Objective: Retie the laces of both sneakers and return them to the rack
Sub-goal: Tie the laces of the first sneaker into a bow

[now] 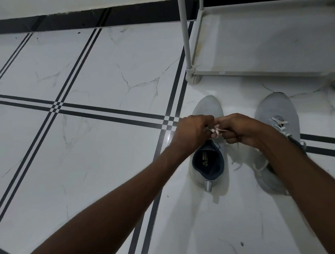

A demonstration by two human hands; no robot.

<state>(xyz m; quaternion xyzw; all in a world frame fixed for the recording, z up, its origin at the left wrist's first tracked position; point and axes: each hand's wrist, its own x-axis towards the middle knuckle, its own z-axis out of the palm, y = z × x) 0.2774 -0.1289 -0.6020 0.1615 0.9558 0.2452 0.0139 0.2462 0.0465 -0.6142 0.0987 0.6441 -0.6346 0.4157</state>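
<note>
Left sneaker (208, 155), on floor, long axis toe-away toward rack (265, 44): lace (217, 131) pinched directly between left hand (192, 132) grip and right hand (240, 129) grip, both equally near; right sneaker (276, 140) lies just rightward, laces loose.

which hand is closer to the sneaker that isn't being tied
Right. The right hand sits just beside the untied sneaker; the left hand is farther off, over the other sneaker.
</note>
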